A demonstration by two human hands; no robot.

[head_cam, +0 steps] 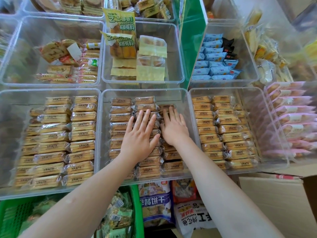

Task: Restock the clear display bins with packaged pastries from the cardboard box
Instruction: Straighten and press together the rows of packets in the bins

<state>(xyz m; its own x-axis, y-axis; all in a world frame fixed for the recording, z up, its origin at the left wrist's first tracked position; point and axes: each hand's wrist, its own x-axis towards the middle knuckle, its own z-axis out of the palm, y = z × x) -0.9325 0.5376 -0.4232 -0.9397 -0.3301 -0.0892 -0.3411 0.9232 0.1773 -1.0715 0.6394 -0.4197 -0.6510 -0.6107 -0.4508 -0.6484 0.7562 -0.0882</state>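
Left hand (140, 133) and right hand (173, 127), fingers straight, pressing flat on packaged pastries (120, 117) in the middle clear bin (187, 103). Cardboard box (274, 200) below-right of the right hand. Risk: uneven pressure toppling rows, crushing pastries.

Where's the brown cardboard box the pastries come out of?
The brown cardboard box is at the lower right of the head view, below the right-hand clear plastic bin and right of the person's right forearm.
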